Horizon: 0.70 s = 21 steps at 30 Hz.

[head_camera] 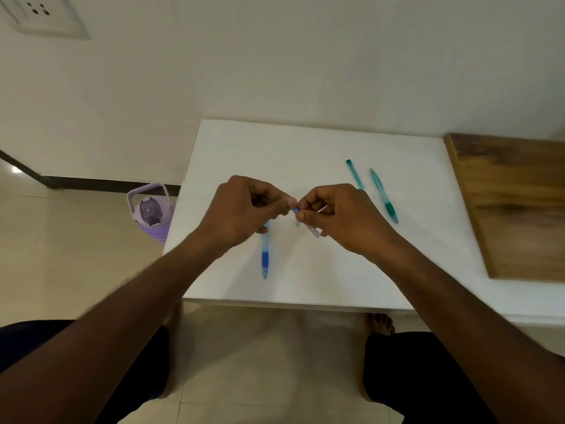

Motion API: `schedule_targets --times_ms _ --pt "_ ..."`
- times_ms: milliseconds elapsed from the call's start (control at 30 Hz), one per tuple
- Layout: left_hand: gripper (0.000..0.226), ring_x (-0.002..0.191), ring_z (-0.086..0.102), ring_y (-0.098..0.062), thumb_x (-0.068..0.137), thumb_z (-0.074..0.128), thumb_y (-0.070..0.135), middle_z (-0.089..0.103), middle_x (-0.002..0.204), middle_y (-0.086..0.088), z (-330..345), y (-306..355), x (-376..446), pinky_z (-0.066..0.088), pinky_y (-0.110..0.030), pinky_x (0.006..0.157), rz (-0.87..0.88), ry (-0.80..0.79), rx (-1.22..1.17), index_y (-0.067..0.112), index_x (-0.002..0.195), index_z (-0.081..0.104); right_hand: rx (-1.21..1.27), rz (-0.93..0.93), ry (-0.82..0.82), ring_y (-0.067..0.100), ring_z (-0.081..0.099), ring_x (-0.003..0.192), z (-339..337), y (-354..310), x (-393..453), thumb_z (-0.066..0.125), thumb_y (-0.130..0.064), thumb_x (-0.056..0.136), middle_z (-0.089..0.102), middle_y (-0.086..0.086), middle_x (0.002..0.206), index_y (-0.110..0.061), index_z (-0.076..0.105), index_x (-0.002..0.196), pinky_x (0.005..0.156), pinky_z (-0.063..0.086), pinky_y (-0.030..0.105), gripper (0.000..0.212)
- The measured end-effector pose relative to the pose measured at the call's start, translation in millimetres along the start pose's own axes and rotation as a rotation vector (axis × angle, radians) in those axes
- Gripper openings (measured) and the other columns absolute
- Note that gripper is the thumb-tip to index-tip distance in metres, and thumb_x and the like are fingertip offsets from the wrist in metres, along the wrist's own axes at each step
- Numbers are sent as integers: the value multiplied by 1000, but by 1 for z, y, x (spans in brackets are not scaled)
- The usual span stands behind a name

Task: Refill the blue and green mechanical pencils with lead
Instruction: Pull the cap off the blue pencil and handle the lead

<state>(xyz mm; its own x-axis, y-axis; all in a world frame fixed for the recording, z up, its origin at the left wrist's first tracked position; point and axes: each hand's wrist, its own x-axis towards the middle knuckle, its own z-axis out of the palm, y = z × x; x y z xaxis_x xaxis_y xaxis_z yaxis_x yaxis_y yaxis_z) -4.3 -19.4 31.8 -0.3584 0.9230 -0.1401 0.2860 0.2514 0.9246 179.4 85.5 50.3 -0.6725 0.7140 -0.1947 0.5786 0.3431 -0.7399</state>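
Clear plastic, light and slippery, makes up the small lead case [312,228] pinched in the right hand [339,220] above the white table [305,154]; its blue cap [294,210] is gripped by the left hand [244,206]. Brittle leads are best handled by the case. The blue pencil [265,255] lies just below the case, the green pencil [383,195] and its detached green tube [354,174] to the right of it.

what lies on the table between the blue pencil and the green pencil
In the head view, between the blue pencil and the green pencil, the right hand holds a small lead case.
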Motion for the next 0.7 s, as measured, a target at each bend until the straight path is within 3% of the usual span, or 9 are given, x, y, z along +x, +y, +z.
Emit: schedule_targets --times_ms 133,233,267,367,500,567,633,700 --pt "18 80 75 1 85 83 44 80 83 16 -14 0 6 57 -14 57 -35 91 41 29 97 84 -78 54 36 -5 68 73 -14 15 0 83 -38 88 74 -14 79 -29 78 87 57 47 4 10" --pt "16 73 72 0 84 85 43 79 82 17 -2 -10 3 54 -10 64 24 -63 426 31 94 86 21 109 120 1 70 67 -25 19 2 83 -36 88 76 -11 83 -23 78 91 65 57 15 13" --pt "15 72 70 0 84 85 45 77 82 19 9 -13 -1 55 -14 67 33 -105 538 33 93 86 29 111 148 1 70 66 -26 18 2 83 -37 88 76 -11 84 -23 78 91 65 57 16 14" --pt "17 70 63 3 82 84 54 70 72 25 35 -22 -8 47 -23 60 26 -128 692 38 87 83 -16 105 154 -3 67 62 -25 16 2 83 -39 87 74 -15 80 -26 77 89 57 49 8 15" --pt "28 70 61 3 80 83 61 66 71 23 40 -27 -1 41 -21 58 33 -98 702 35 87 78 -79 84 112 -12 65 66 -20 12 2 82 -38 89 69 -18 74 -27 75 88 54 42 0 13" --pt "31 72 63 -2 79 83 62 65 73 22 41 -23 0 40 -21 58 51 -105 699 33 88 77 -96 89 98 -9 66 66 -19 11 2 81 -38 90 68 -18 75 -27 75 90 54 41 -1 12" --pt "32 73 66 -5 81 80 63 68 74 20 37 -15 3 48 -22 60 67 -81 659 32 86 77 -86 112 96 -1 69 74 -20 10 3 80 -36 91 71 -17 80 -26 75 94 58 45 2 12" --pt "39 72 71 -6 91 67 66 76 76 14 23 -6 8 59 -23 65 17 68 408 28 87 80 9 123 97 7 74 82 -20 7 3 78 -32 93 77 -12 88 -22 73 96 72 55 12 11"
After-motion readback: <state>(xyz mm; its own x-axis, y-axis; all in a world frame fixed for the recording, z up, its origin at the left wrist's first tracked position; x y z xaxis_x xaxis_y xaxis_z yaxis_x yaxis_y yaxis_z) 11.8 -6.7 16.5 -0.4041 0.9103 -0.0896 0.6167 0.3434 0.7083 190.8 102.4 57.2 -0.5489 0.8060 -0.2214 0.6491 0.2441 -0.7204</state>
